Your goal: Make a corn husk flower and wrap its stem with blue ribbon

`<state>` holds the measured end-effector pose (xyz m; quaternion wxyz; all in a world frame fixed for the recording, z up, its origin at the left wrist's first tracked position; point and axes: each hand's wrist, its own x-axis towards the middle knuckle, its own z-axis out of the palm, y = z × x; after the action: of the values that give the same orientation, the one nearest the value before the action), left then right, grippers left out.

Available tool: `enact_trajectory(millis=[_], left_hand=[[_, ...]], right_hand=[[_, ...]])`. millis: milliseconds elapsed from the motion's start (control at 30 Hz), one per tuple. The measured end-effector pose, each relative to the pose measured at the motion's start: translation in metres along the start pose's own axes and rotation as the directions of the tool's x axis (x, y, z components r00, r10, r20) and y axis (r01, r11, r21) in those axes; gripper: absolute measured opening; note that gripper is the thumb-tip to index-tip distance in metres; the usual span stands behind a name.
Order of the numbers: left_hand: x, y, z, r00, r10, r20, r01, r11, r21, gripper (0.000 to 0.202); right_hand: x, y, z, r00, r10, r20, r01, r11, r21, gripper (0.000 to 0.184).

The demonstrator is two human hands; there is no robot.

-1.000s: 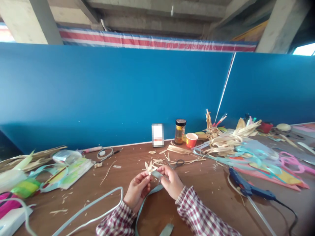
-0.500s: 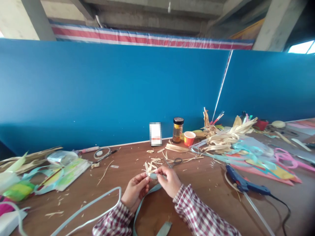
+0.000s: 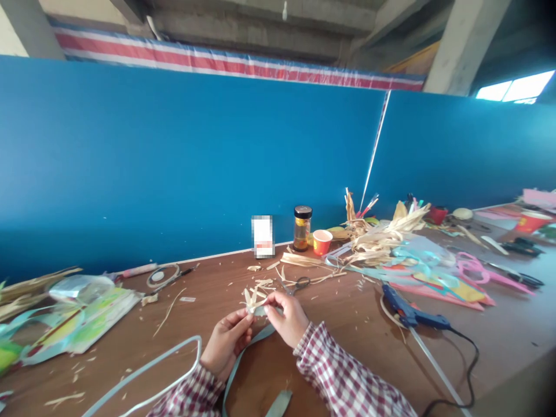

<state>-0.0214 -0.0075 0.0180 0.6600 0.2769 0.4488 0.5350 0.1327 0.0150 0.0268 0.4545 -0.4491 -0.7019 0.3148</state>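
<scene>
A blue partition (image 3: 195, 156) spans the workroom in front of us, backing a brown tabletop (image 3: 339, 336) littered with craft scraps. A heap of dried husks (image 3: 377, 240) sprawls at the right rear, and nearer the right edge lies a blue glue gun (image 3: 408, 315), its black cord trailing. A blue-grey ribbon (image 3: 263, 333) curves from the near side of the tabletop up to a worker in checked sleeves (image 3: 343, 370). The right hand (image 3: 286, 318) has its thumb and forefinger pinched together on the ribbon's upper end, while the fingers of the left hand (image 3: 228, 341) close tightly on the base of a pale husk flower (image 3: 251, 300). Beyond the hands, a black-lidded jar (image 3: 303, 230) of amber liquid stands upright just beside a smaller red paper cup (image 3: 322, 244). Smallest of all, the flower sits between both sets of fingertips, its pointed petals upward, just above the tabletop and touching the ribbon.
</scene>
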Motion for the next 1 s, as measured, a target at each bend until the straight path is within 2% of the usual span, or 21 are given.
enact_trajectory(millis=[233, 533, 767, 1000], left_hand=[[0.0, 0.0, -0.001, 1.0, -0.005, 0.021, 0.004, 0.998, 0.057, 0.025], [-0.003, 0.001, 0.005, 0.999, 0.025, -0.037, -0.017, 0.982, 0.191, 0.033], [0.0, -0.002, 0.003, 0.995, 0.088, 0.045, -0.097, 0.953, 0.287, 0.036], [0.0, 0.0, 0.004, 0.988, 0.134, 0.08, -0.155, 0.906, 0.395, 0.039]], right_hand=[[-0.002, -0.006, 0.001, 1.0, -0.013, 0.015, 0.012, 1.0, 0.016, 0.009], [-0.002, -0.004, 0.004, 0.998, -0.068, -0.007, 0.068, 0.997, 0.036, 0.009], [-0.002, 0.003, 0.009, 0.999, -0.052, -0.012, 0.052, 0.998, 0.028, 0.011], [-0.002, 0.003, 0.01, 0.998, -0.064, -0.018, 0.064, 0.998, 0.016, 0.011]])
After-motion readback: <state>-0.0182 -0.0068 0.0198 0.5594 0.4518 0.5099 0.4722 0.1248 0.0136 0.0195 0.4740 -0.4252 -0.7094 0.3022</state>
